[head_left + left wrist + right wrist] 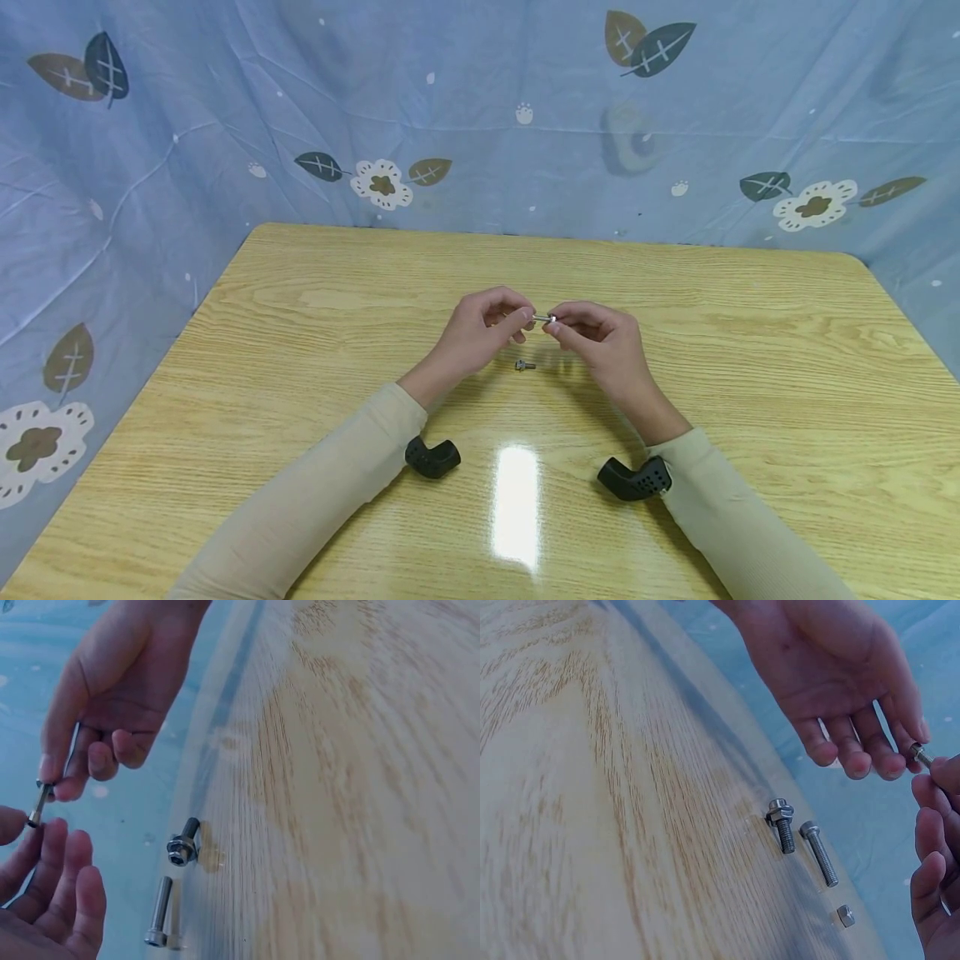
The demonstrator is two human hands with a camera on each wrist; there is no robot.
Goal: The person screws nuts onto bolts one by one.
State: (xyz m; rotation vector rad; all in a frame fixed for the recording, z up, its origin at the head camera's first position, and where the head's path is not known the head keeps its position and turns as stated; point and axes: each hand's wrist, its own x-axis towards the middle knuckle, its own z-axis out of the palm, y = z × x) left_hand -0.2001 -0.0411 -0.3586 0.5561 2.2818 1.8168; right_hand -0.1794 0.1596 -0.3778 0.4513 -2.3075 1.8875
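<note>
Wood-grain table [750, 333], blue patterned curtain [480, 83] behind — bolt [542, 317] held between two hands

Bolt is raised above the tabletop, bridging the gap between both sets of fingertips. Left hand [480, 333] pinches its head end, thumb against finger; right hand [609, 346] pinches the opposite end, where a wider metal piece [552, 318] shows. On the table below the hands — nutted bolt [781, 825], plain bolt [821, 856] near it, loose nut [845, 916] by the plain bolt's tip.

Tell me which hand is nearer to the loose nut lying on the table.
Right. In the right wrist view, the right hand shows just right of the loose nut; the left hand is farther off, higher in the picture.
</note>
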